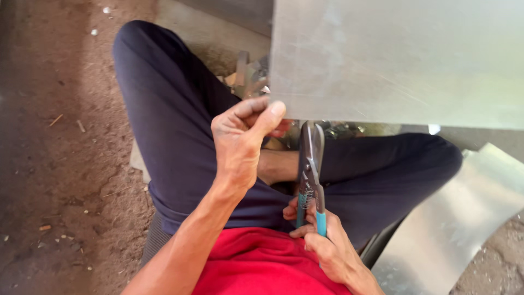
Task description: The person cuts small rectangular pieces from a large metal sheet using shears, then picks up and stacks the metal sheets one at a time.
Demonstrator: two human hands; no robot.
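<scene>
While hands grip sheet (398, 60) and snips (311, 169) — scraps (248, 74) beyond.

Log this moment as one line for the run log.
left hand: pinches edge of metal sheet | right hand: grips tin snips, blades at sheet's lower edge | second sheet on ground at right

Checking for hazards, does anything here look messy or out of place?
Yes: metal offcuts lie scattered on the dirt floor beside the knee, under the sheet. Otherwise the snips meet its edge squarely.
</scene>
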